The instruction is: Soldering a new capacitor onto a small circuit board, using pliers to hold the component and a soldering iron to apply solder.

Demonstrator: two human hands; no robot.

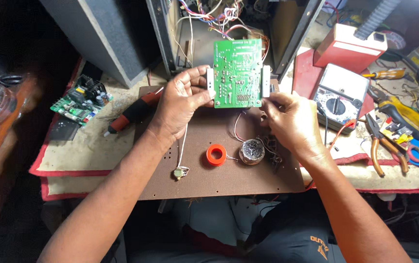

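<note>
Green circuit board (237, 73) upright between hands, left (182, 100) right (289, 119) gripping edges.

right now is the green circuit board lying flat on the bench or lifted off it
Lifted. The green circuit board is held up, solder side toward the camera, its edges pinched by the left hand and right hand above the brown panel.

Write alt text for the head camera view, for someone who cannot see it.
Both hands, left hand and right hand, hold a green circuit board upright by its side edges above a brown perforated board. A red solder spool, multimeter and pliers lie nearby.
</note>
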